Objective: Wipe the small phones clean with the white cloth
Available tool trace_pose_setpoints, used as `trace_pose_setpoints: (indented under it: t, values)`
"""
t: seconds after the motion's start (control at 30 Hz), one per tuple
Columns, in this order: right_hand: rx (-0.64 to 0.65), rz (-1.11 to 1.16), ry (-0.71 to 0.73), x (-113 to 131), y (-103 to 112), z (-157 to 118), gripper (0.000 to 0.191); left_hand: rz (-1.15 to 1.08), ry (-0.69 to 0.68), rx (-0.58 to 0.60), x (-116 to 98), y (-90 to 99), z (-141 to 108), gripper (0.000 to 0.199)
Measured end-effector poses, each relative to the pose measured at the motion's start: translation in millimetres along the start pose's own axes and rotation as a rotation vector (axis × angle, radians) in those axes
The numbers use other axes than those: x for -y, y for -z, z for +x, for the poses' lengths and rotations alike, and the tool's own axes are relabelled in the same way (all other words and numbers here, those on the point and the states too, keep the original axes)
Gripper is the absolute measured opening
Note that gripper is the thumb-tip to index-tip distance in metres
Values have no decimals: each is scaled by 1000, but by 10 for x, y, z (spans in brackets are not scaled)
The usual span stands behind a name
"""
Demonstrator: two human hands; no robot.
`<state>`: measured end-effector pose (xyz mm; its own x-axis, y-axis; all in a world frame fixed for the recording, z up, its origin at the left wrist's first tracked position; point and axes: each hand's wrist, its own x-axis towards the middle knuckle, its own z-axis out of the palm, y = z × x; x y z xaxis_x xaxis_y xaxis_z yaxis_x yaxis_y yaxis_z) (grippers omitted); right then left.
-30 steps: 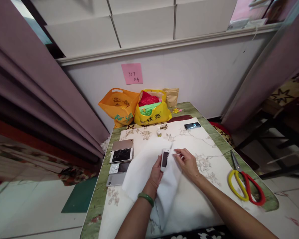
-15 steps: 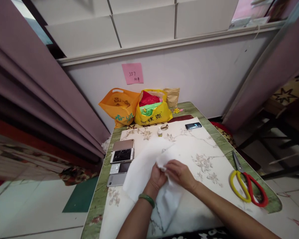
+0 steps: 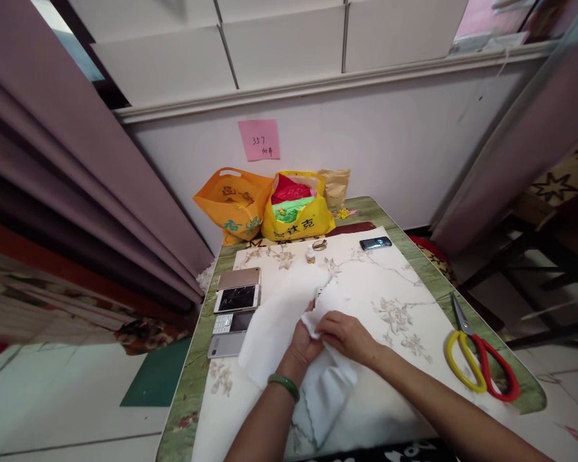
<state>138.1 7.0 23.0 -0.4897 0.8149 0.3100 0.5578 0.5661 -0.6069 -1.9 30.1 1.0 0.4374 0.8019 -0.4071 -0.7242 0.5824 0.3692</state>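
Observation:
A white cloth (image 3: 325, 398) with a scalloped edge is bunched up between my hands and drapes down toward the table's front. My left hand (image 3: 304, 343), with a green bangle (image 3: 284, 387) on its wrist, is closed on the cloth from below. Fingers curled, my right hand (image 3: 344, 333) pinches the bunched part from the right. Just beyond my left fingertips, a small white piece with dark marks (image 3: 319, 292) peeks out of the cloth; most of it is covered, so its kind is unclear. More white cloth (image 3: 270, 330) lies spread to the left.
Several phones lie at the left, including a white one (image 3: 237, 298) and a keypad phone (image 3: 223, 323). A dark phone (image 3: 376, 243) and a small bottle (image 3: 310, 255) are farther back. Scissors (image 3: 476, 353) lie right. An orange bag (image 3: 236, 205) and yellow bag (image 3: 298, 228) stand against the wall.
The cloth's bunched top has shifted slightly in my hands, and more of my left fingers and the small marked piece show above it. The view has tilted slightly.

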Motion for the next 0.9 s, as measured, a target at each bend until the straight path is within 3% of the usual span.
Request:
trace_pose_setpoints:
  t: [0.07, 0.3, 0.43, 0.63, 0.7, 0.83, 0.9]
  values:
    - [-4, -19, -36, -14, 12, 28, 17, -11, 4, -11, -3, -1, 8, 24]
    - [-484, -30, -439, -271, 65, 295, 22, 6, 131, 82, -41, -87, -73, 40]
    - [-610, 91, -535, -321, 56, 44, 21, -58, 40, 100, -53, -81, -83, 46]
    - [-704, 233, -604, -217, 143, -333, 23, -44, 98, 113, -72, 6, -39, 54]
    - [-679, 211, -544, -107, 186, -326, 25, -57, 105, 108, -61, 7, -25, 51]
    - [-310, 241, -273, 72, 190, -196, 26, -151, 57, 57, -29, -29, -10, 34]
    - [-294, 265, -283, 86, 131, -118, 26, -171, 64, 57, -21, -34, -5, 34]
